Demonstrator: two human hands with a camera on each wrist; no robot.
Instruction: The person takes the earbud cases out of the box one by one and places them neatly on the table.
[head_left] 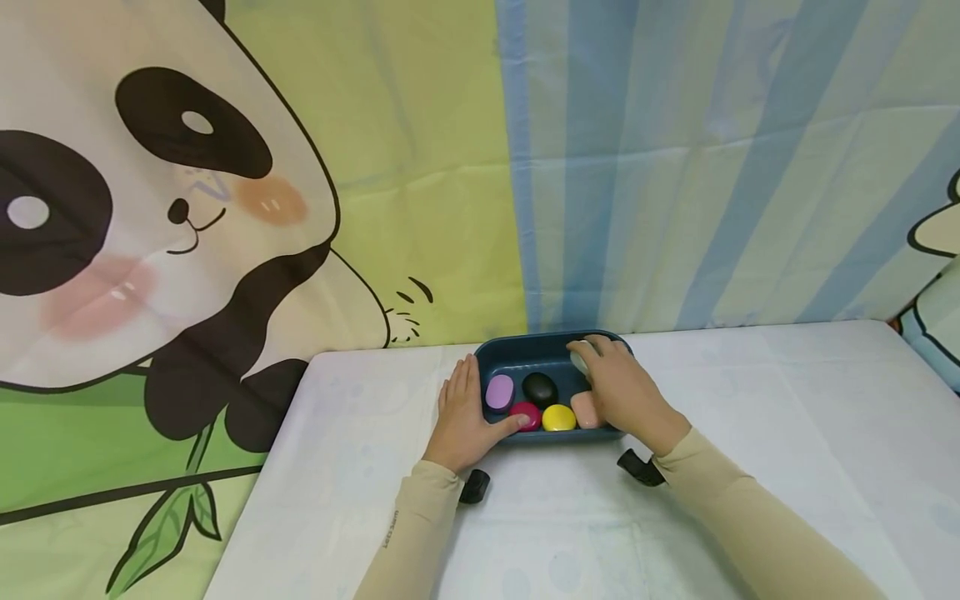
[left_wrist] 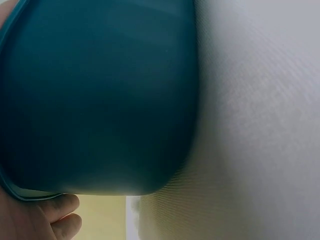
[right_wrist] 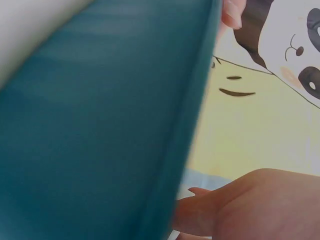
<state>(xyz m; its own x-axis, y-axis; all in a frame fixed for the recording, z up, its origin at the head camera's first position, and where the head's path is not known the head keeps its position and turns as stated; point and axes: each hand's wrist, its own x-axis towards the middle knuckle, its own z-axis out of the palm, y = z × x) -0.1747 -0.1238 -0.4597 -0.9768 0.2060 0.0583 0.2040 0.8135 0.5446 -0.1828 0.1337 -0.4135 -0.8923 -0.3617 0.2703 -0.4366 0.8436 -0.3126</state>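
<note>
A dark blue tray (head_left: 551, 437) with raised walls stands at the table's back edge. Inside lie smooth, pebble-shaped pieces: purple (head_left: 499, 392), black (head_left: 540, 389), magenta (head_left: 527, 415), yellow (head_left: 558, 417) and peach (head_left: 586, 410). My left hand (head_left: 467, 417) rests at the tray's left end, fingers straight along the rim and thumb reaching over the front edge onto the magenta piece. Over the tray's right end, my right hand (head_left: 626, 387) grips a pale, whitish pebble-shaped piece (head_left: 578, 362), mostly hidden by the fingers. Both wrist views are largely filled by the tray's outer wall (left_wrist: 100, 100).
A white cloth (head_left: 555, 533) covers the table. Behind it hangs a curtain (head_left: 420, 167) with a panda print and blue stripes. Black wrist mounts (head_left: 640, 468) stick out beneath both sleeves, close over the cloth.
</note>
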